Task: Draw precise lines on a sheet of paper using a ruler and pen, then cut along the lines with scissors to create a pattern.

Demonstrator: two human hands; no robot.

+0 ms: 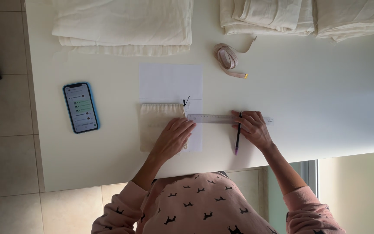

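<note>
A white sheet of paper [170, 82] lies in the middle of the white table [325, 108], with a thin line ruled across it. A small cream drawstring pouch [154, 123] rests on the paper's lower left part. My left hand [174, 138] lies flat on the pouch's right side, fingers spread. A clear plastic ruler [213, 118] stretches rightward from the paper. My right hand [252, 128] presses on the ruler's right part and holds a pen [237, 141] with a purple end pointing toward me.
A phone [81, 107] in a blue case lies at the left with its screen lit. A coiled pink measuring tape [228, 58] sits beyond the ruler. Folded cream fabric [124, 24] is stacked along the far edge, with more fabric stacks [269, 17] at the far right.
</note>
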